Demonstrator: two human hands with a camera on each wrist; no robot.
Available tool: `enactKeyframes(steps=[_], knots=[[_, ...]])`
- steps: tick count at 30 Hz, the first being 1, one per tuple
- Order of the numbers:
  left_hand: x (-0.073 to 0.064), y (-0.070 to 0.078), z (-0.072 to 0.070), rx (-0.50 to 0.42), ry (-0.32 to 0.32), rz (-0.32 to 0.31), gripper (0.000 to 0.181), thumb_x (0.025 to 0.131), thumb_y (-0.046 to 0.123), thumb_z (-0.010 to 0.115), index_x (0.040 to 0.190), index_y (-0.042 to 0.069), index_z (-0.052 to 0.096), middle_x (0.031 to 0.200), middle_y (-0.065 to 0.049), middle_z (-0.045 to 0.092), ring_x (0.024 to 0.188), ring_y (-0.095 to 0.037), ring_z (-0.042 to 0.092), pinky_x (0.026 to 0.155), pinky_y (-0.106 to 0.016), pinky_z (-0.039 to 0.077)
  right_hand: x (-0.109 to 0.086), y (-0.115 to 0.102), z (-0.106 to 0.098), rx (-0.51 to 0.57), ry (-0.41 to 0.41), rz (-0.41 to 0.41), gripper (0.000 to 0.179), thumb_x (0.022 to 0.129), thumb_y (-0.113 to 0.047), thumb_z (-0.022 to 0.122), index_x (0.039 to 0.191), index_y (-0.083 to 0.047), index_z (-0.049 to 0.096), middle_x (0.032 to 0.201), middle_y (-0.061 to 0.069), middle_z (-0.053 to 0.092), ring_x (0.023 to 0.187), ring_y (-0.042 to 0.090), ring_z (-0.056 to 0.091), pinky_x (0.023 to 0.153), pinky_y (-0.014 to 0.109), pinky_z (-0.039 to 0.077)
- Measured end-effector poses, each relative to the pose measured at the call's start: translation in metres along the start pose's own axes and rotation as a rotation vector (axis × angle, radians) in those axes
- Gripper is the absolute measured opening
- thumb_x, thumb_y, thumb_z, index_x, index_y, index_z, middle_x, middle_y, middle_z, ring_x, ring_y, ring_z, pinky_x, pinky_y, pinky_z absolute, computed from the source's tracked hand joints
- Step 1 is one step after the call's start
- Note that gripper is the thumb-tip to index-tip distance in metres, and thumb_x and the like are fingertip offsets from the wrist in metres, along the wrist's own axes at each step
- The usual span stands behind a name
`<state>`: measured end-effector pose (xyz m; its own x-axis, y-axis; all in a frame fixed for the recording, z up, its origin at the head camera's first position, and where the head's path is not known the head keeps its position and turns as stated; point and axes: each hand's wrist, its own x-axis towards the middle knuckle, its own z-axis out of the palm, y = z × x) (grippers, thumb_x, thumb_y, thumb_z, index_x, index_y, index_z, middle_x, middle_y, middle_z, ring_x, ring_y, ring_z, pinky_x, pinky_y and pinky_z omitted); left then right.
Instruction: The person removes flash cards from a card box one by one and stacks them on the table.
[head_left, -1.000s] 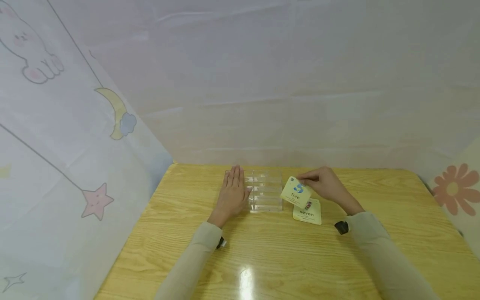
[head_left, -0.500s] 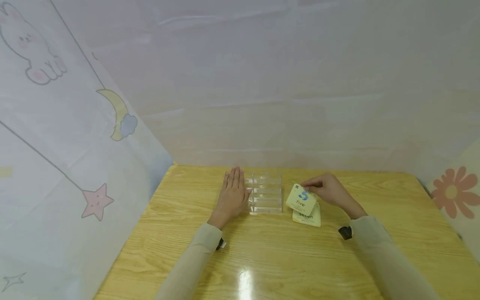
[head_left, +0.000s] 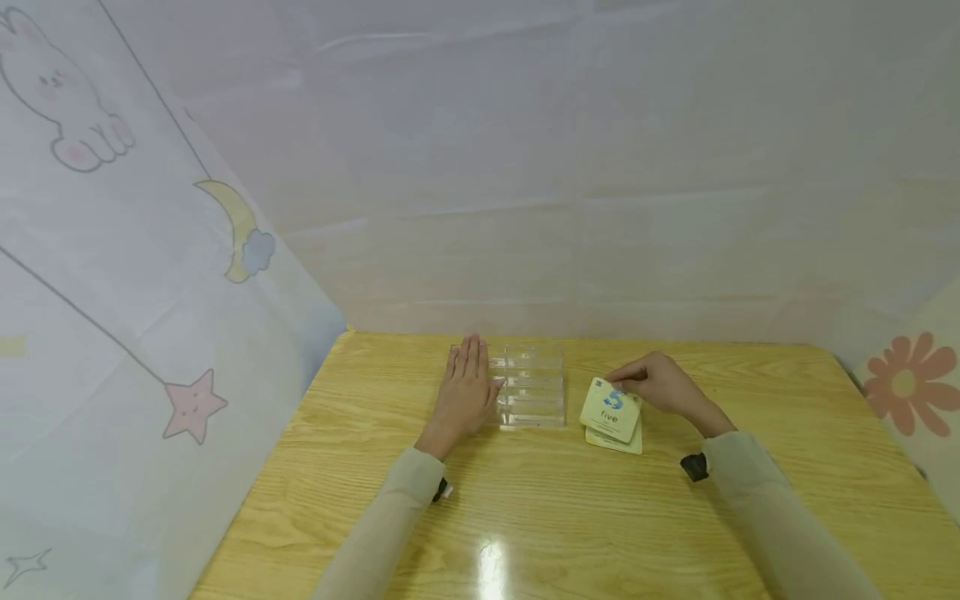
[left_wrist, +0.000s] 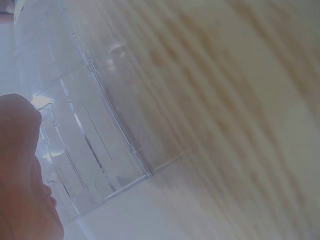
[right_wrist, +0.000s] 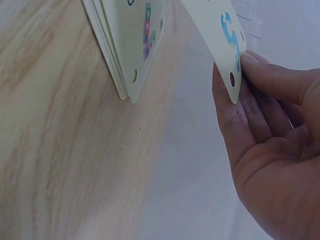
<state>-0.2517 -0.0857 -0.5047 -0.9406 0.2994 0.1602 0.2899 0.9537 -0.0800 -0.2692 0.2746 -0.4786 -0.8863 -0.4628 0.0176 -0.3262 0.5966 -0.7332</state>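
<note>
My right hand (head_left: pixel 663 385) pinches the top edge of a pale yellow number card (head_left: pixel 611 410) printed with a blue 5 and "five". In the right wrist view the held card (right_wrist: pixel 222 40) is raised above a small stack of cards (right_wrist: pixel 132 50) lying on the table. From the head, it hides most of that stack (head_left: pixel 618 445). My left hand (head_left: pixel 463 396) rests flat, fingers straight, on the left part of a clear plastic rack (head_left: pixel 534 385) with several slots. The rack's ridges and corner also show in the left wrist view (left_wrist: pixel 95 135).
All of this sits on a wood-grain table (head_left: pixel 570 517). A pale printed cloth (head_left: pixel 525 183) hangs behind it and along the left side. The card stack lies just right of the rack.
My right hand has brought the "five" card slightly right and down, turning it more upright, so it now covers the word "seven" on the card beneath. The left hand stays put.
</note>
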Motion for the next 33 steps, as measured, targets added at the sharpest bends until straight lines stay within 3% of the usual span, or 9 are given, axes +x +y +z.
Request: enactKeyframes(steps=[8,18,33], knots=[[0.0,0.001,-0.001,0.004,0.006,0.001,0.075,0.107,0.046,0.023,0.156,-0.001,-0.009,0.163,-0.016,-0.02,0.154,-0.029,-0.017,0.128,-0.047,-0.002,0.003,0.012,0.001,0.04,-0.056,0.018,0.024,0.094,-0.011,0.064,0.116,-0.011,0.074,0.124,0.019,0.069,0.109,0.032,0.068,0.083,0.037,0.06],[-0.001,0.001,-0.001,-0.012,0.005,-0.004,0.075,0.107,0.045,0.026,0.156,0.0,-0.007,0.163,-0.015,-0.021,0.154,-0.028,-0.017,0.128,-0.047,-0.003,0.007,0.018,0.007,0.054,-0.08,0.028,0.023,0.093,-0.009,0.066,0.113,-0.009,0.075,0.117,0.017,0.072,0.098,0.021,0.071,0.074,0.026,0.059],[-0.001,0.0,-0.002,0.002,0.03,0.003,0.074,0.107,0.045,0.028,0.157,-0.002,0.0,0.165,-0.017,-0.011,0.155,-0.03,-0.009,0.128,-0.047,0.002,0.009,0.024,0.015,0.026,-0.065,0.028,0.022,0.093,-0.005,0.064,0.113,-0.005,0.074,0.118,0.021,0.071,0.103,0.031,0.068,0.076,0.032,0.06]])
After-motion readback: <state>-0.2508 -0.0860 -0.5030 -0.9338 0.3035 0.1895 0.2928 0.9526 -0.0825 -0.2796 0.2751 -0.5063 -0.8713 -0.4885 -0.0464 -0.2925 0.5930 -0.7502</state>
